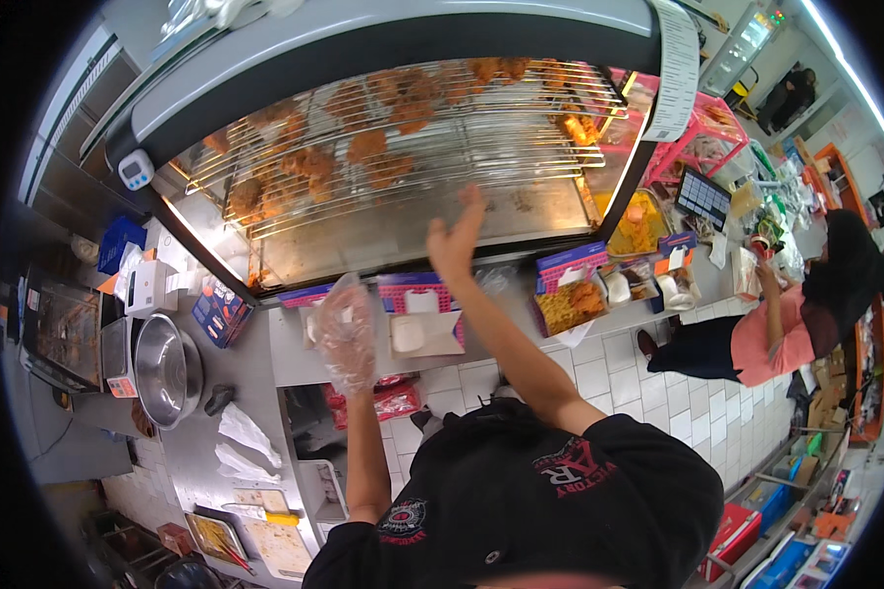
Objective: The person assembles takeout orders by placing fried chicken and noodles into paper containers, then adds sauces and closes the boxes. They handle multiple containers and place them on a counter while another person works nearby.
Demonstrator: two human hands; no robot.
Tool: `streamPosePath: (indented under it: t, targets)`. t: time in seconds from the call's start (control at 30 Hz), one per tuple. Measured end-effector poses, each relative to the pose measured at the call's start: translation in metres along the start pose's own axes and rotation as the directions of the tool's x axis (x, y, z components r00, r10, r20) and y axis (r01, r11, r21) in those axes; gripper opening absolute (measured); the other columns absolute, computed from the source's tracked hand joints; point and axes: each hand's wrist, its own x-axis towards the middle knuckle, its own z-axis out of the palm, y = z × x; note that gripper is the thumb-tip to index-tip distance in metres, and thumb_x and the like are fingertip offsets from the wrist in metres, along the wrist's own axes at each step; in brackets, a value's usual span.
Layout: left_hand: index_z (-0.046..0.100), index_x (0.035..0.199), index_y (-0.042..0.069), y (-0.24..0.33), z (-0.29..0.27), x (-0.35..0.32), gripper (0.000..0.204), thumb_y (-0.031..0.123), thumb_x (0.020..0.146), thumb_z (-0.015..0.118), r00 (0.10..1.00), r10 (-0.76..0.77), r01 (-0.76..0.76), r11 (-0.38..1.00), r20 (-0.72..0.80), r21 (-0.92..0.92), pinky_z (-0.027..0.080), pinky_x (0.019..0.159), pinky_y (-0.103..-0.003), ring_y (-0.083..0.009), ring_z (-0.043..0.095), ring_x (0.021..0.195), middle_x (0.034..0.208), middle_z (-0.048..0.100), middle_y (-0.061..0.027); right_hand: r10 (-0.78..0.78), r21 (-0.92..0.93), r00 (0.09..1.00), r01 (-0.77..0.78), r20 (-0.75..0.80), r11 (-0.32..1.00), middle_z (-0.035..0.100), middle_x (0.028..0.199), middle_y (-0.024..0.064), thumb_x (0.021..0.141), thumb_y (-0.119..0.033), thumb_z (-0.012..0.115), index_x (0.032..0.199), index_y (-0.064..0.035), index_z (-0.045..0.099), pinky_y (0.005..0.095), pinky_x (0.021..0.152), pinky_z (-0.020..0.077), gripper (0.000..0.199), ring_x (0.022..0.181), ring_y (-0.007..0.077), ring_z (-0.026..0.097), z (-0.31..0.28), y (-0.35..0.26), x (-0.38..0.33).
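Note:
My left hand (346,339) wears a clear, crinkled plastic glove and stretches up over the counter beside an open takeaway box (417,334) with a white tub in it. Its fingers look extended under the plastic, with nothing visible in them. Bare and empty, my right hand (457,236) reaches in front of the heated display cabinet (501,211), thumb and fingers apart. Pieces of fried chicken (368,147) lie on the cabinet's wire racks (481,123), above a metal floor tray.
Right of my arms stand a box with noodles (568,306) and more boxes with tubs. To the left are a steel bowl (167,371), a white printer (149,288) and a yellow-handled knife (265,513). A co-worker (786,329) stands at the counter on the right, near a tablet (702,198).

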Motion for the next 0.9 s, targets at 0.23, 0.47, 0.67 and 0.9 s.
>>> streamPosePath:
  t: [0.23,0.47,0.67,0.9]
  targets:
    - [0.065,0.124,0.006,0.153,0.22,0.063,0.038,0.03,0.096,0.069,0.794,0.252,-0.255,0.964,0.554,-0.073,0.053,0.092,-0.043,-0.0334,0.07,0.102,0.114,0.072,-0.0169,-0.055,0.337,0.874,-0.127,0.483,0.933,0.037,0.155,0.0227,0.088,-0.011,0.067,0.158,0.0042,0.023,0.044,0.124,0.0236,0.084,0.147,0.0343,0.035,-0.054,0.014,-0.004]
    - [0.056,0.143,0.015,0.11,0.452,0.203,0.059,0.042,0.093,0.07,0.892,0.162,-0.175,0.984,0.423,-0.008,0.049,0.105,-0.045,-0.0367,0.063,0.122,0.127,0.066,-0.0176,0.017,0.183,0.576,-0.287,0.817,0.94,0.062,0.128,0.022,0.094,-0.01,0.065,0.133,-0.002,0.056,0.0431,0.106,0.0461,0.041,0.12,0.0381,0.061,-0.202,0.032,-0.037]
    - [0.054,0.145,0.016,0.094,0.521,0.262,0.062,0.045,0.092,0.07,0.888,0.006,-0.162,0.94,0.46,0.301,0.045,0.108,-0.046,-0.0363,0.059,0.125,0.13,0.064,-0.0176,0.135,0.051,0.259,-0.605,0.956,0.795,0.071,0.116,0.0123,0.102,-0.013,0.062,0.13,-0.0046,0.064,0.0361,0.091,0.0539,0.03,0.104,0.0231,0.069,-0.335,0.018,-0.035]
    - [0.052,0.146,0.016,0.097,0.534,0.261,0.066,0.048,0.091,0.07,0.886,-0.016,-0.166,0.923,0.464,0.347,0.041,0.112,-0.047,-0.0358,0.055,0.129,0.135,0.06,-0.0176,0.432,-0.103,0.265,-0.744,0.862,0.66,0.072,0.117,0.0091,0.104,-0.015,0.061,0.131,-0.0039,0.062,0.0334,0.09,0.0528,0.029,0.105,0.0177,0.067,-0.363,0.062,-0.037]
